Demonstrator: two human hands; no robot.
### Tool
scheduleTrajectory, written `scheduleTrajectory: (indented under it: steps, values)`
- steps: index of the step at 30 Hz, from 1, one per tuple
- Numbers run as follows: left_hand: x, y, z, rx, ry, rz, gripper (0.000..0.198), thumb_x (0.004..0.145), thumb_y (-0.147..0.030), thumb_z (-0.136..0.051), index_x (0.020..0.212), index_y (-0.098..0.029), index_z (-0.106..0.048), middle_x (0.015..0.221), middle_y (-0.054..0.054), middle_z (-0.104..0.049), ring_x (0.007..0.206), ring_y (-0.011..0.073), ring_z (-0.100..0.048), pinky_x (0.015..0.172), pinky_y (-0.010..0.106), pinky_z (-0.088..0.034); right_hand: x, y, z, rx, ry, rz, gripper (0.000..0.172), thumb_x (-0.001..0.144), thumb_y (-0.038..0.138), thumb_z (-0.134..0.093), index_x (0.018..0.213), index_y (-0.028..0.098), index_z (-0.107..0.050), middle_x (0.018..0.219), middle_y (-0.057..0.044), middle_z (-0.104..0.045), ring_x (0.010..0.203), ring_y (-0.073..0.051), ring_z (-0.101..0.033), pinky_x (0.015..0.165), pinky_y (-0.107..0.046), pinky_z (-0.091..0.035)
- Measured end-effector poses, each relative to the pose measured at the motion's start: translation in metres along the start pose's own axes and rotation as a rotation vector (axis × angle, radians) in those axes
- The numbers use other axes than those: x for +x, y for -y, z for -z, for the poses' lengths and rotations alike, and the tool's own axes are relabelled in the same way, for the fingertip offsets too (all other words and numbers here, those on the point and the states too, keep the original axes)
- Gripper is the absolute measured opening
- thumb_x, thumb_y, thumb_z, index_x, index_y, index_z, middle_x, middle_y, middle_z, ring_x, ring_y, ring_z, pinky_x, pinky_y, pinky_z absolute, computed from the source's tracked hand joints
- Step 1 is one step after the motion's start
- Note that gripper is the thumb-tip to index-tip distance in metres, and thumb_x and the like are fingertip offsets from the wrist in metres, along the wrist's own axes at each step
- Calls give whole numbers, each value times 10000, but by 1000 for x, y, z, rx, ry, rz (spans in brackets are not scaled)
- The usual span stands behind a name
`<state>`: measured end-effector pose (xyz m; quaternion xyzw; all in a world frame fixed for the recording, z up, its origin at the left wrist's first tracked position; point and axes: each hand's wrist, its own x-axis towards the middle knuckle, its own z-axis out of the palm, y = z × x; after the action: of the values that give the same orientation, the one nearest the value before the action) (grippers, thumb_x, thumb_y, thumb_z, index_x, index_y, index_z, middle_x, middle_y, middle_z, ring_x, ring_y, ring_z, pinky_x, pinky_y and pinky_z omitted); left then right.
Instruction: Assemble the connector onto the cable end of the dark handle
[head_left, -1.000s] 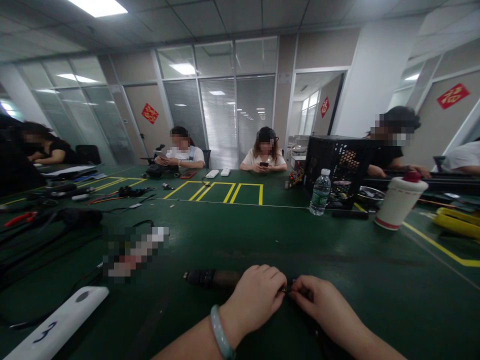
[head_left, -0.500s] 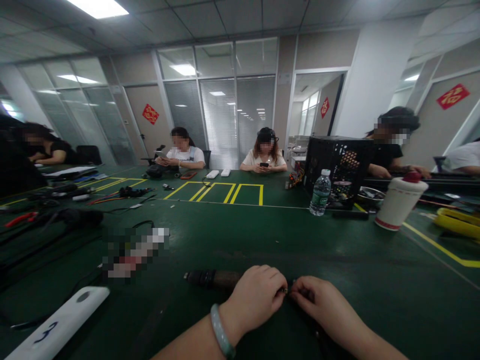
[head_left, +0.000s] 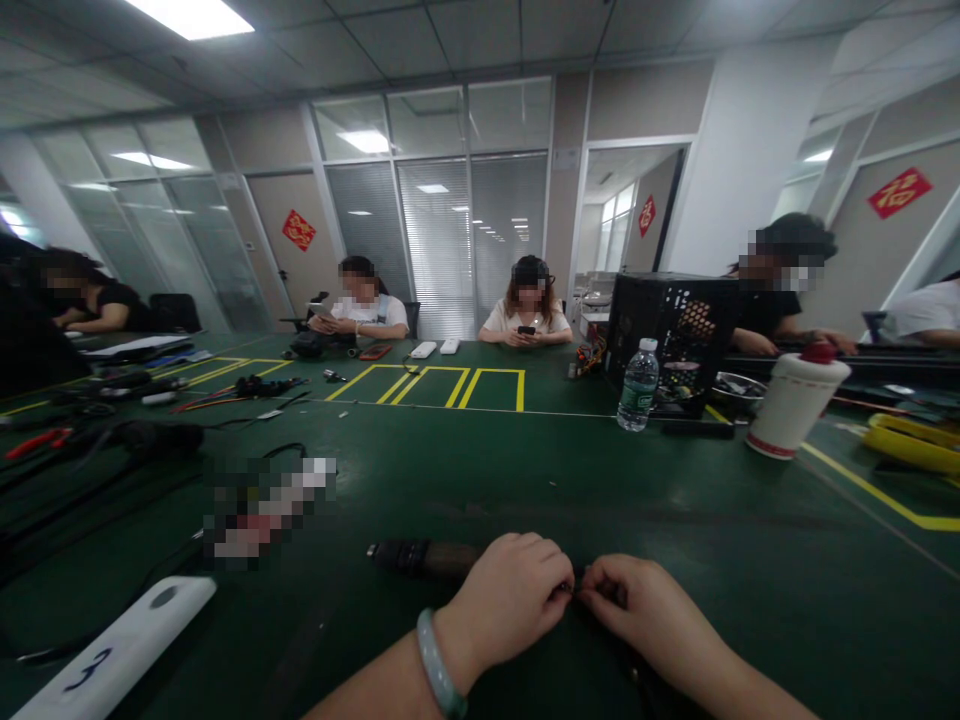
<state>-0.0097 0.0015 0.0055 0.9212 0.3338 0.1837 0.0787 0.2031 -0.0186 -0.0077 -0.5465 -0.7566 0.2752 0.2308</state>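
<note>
My left hand, with a pale green bangle on its wrist, has its fingers closed in a pinch. Close by on the right, my right hand pinches too, its fingertips almost meeting those of the left. Something small and dark lies between the fingertips, too small to name. Behind my left hand, a dark cylindrical tool with a metal tip, resembling an electric screwdriver, rests on the green table; its right part is hidden by the hand.
At front left lies a white power strip-like bar marked 3. Cables and red-handled pliers are at left. A water bottle, a black computer case, a white cup and a yellow tray stand right. Several people sit around the table.
My hands stay in nearly the same place, with only small shifts of the fingers at the pinch. The view has moved very slightly.
</note>
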Motion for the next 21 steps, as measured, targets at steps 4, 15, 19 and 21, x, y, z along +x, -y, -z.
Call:
scheduleTrajectory:
  steps: [4,15,19,21]
  values:
    - [1,-5,1,29,-2,-9,88,904,-205,-686,922,-219,-601,952,-21,-635,912,188,-583,804,307,-422,0,0,0,27,2,5,117,870,202,-617,810,237,-711,740,40,-698,672,-149,-635,590,-212,-410]
    - [2,-3,-6,34,-19,4,72,914,-188,-658,896,-214,-594,932,-15,-634,885,192,-578,790,306,-425,0,-6,-3,52,25,-16,100,886,231,-622,836,244,-708,766,41,-713,705,-157,-652,604,-210,-413]
    - [1,-3,-6,14,-21,2,79,908,-198,-672,901,-216,-595,941,-15,-634,897,194,-578,789,306,-422,0,-9,0,21,41,-50,89,874,253,-644,814,239,-708,751,33,-716,680,-167,-651,578,-218,-397]
    - [1,-3,-5,7,-14,-4,91,900,-198,-682,904,-218,-594,942,-20,-631,905,193,-578,793,306,-422,0,-9,0,16,39,-48,95,868,244,-649,795,232,-708,745,30,-717,679,-167,-653,580,-221,-395]
